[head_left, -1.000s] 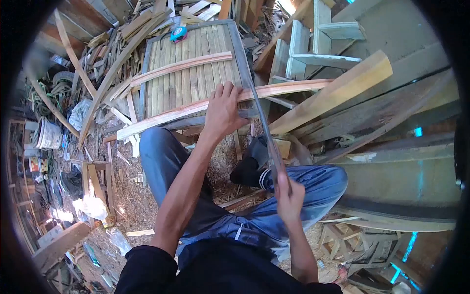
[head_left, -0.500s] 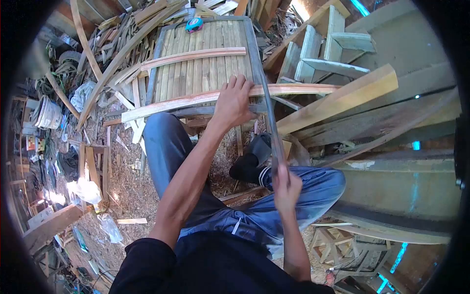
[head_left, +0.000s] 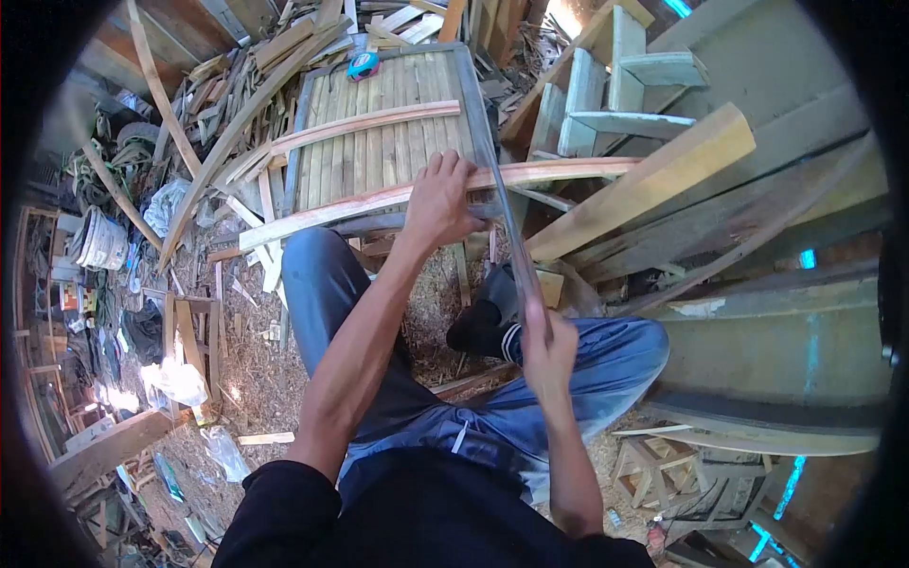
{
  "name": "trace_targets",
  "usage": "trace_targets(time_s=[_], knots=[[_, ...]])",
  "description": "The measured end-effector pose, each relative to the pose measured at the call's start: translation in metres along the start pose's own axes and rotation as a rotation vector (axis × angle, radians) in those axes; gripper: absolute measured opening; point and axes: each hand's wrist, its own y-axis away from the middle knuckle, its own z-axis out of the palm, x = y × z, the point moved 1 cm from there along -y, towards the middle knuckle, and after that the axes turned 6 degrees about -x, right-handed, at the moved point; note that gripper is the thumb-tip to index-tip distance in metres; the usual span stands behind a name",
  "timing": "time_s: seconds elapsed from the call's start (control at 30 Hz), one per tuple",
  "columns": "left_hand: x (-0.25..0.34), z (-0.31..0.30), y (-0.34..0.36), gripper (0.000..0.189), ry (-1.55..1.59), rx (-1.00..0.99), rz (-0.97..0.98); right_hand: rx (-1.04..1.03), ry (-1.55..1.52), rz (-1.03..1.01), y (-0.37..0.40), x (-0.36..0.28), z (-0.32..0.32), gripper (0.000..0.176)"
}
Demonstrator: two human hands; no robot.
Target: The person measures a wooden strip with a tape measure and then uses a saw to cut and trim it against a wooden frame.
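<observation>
My left hand [head_left: 439, 204] is clasped over a long, slightly curved wooden strip [head_left: 327, 211], its fingers over the far edge and its thumb on the near side. The strip lies across the near end of a framed slatted panel [head_left: 388, 151], and its right end reaches a thick timber [head_left: 653, 187]. In my closed right hand [head_left: 549, 352] is a handsaw [head_left: 512, 222], seen nearly edge-on. Its long blade crosses the strip just right of my left hand. A second curved strip [head_left: 369, 121] lies farther back on the panel, near a turquoise tape measure [head_left: 363, 65].
Scrap wood [head_left: 227, 95] is heaped at the back left. A white wooden frame with steps [head_left: 620, 95] leans at the back right, above large planks [head_left: 757, 350]. My foot [head_left: 483, 317] is below the blade. A white bucket [head_left: 99, 241] stands at far left.
The view has shifted slightly, so the panel and strips sit a little farther left. My left hand keeps its hold on the strip, and the saw stays across it in my right hand.
</observation>
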Motion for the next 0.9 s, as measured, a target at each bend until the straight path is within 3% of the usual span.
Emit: trace_targets(time_s=[0.07, 0.17, 0.23, 0.33, 0.43, 0.5, 0.57, 0.67, 0.8, 0.9], knots=[[0.000, -0.001, -0.002, 0.075, 0.023, 0.019, 0.002, 0.019, 0.028, -0.014, -0.055, -0.019, 0.019, 0.054], [-0.006, 0.000, -0.003, 0.076, 0.004, 0.020, 0.033, 0.013, 0.010, -0.010, -0.067, -0.013, 0.027, 0.054], [-0.005, -0.005, -0.006, 0.077, 0.002, 0.021, 0.045, -0.005, -0.073, -0.040, -0.043, -0.005, 0.021, 0.054], [-0.003, -0.003, -0.003, 0.077, 0.042, 0.001, 0.011, -0.023, -0.060, 0.075, 0.045, 0.026, -0.013, 0.053], [-0.001, -0.002, 0.001, 0.075, 0.050, 0.015, 0.005, -0.032, -0.097, 0.117, 0.054, 0.027, -0.019, 0.054], [0.001, -0.003, -0.002, 0.076, 0.032, 0.052, 0.010, -0.015, 0.023, 0.053, 0.025, 0.033, -0.011, 0.057], [0.000, -0.002, -0.002, 0.076, 0.016, 0.059, 0.031, 0.091, -0.023, -0.031, -0.039, -0.008, 0.022, 0.056], [-0.004, -0.007, -0.004, 0.076, -0.002, 0.039, 0.038, 0.051, 0.010, -0.080, -0.076, -0.019, 0.037, 0.056], [-0.002, -0.004, 0.000, 0.075, 0.026, 0.030, 0.009, 0.020, -0.073, -0.034, -0.051, -0.008, 0.021, 0.056], [-0.002, -0.006, 0.002, 0.077, 0.030, 0.024, 0.003, -0.042, -0.023, 0.093, 0.023, 0.018, -0.013, 0.053]])
